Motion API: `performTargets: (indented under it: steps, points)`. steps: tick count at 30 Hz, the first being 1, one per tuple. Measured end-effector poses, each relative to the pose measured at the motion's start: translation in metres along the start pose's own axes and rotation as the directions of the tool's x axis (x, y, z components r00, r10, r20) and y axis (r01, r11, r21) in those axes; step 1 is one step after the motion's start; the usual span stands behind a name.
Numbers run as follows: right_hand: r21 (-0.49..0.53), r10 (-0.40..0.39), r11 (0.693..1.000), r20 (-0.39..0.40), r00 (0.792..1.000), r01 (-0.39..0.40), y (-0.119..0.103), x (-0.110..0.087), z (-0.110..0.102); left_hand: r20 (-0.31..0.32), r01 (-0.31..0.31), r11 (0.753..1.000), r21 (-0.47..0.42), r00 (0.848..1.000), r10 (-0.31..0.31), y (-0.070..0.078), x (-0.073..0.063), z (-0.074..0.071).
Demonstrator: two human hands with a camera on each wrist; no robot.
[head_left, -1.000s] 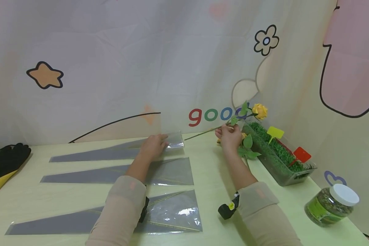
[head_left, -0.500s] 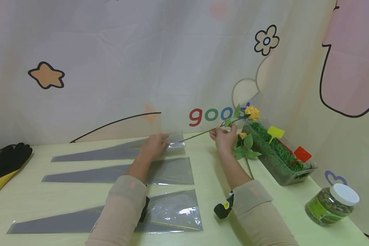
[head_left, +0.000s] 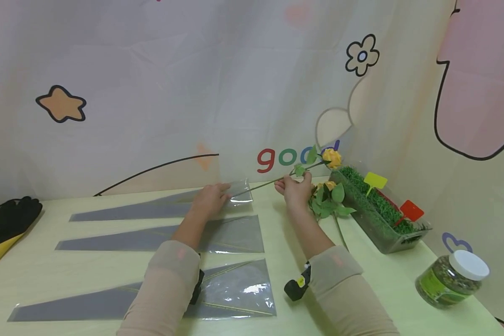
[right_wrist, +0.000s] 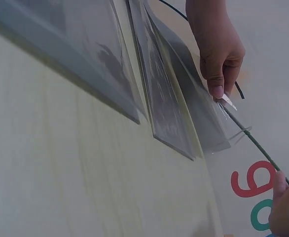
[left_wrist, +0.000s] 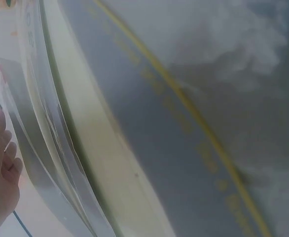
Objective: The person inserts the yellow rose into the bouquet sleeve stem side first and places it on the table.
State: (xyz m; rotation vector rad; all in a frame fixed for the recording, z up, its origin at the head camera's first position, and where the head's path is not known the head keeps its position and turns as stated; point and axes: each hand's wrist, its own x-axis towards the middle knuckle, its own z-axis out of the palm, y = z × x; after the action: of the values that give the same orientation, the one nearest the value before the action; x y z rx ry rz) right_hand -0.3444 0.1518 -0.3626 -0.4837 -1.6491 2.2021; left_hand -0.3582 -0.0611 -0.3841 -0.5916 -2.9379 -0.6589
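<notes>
In the head view my right hand point(head_left: 295, 191) pinches the stem of a yellow artificial rose point(head_left: 331, 158), its bloom tilted up to the right. The stem's lower end overlaps the open end of the far tapered plastic flower sleeve point(head_left: 240, 189). My left hand point(head_left: 209, 199) pinches that sleeve's mouth between thumb and fingers, as the right wrist view shows, with the green stem point(right_wrist: 255, 142) running up to the fingertips. The left hand point(left_wrist: 1, 168) also shows at the left wrist view's edge. A second yellow rose point(head_left: 328, 205) lies on the table beside my right hand.
Two more grey sleeves, a middle one point(head_left: 235, 235) and a near one point(head_left: 239, 291), lie flat on the table. To the right stand a clear planter box point(head_left: 371, 224) of artificial grass and a white-lidded jar point(head_left: 451, 280). Black-and-yellow gloves point(head_left: 10, 224) lie far left.
My right hand has moved left with the rose, bringing the stem's end from beside the far sleeve to over its open end. The left hand stays in place.
</notes>
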Motion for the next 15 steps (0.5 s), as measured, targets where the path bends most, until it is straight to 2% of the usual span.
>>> performTargets:
  steps: [7, 11, 15]
  points:
    - [0.011, 0.027, 1.0, 0.014, 1.0, -0.027, 0.003, -0.004, 0.007, 0.008, 0.008, 1.0, -0.009, 1.0, -0.008, 0.0, 0.0, 0.001]
    - [0.026, 0.021, 0.999, 0.017, 1.0, -0.021, 0.006, -0.005, 0.008, -0.002, -0.013, 1.0, -0.009, 1.0, 0.013, 0.002, 0.001, 0.001]
    - [-0.003, 0.02, 1.0, 0.028, 0.999, -0.02, 0.011, -0.007, 0.009, -0.034, -0.047, 0.999, 0.004, 0.998, 0.047, 0.004, 0.003, 0.001]
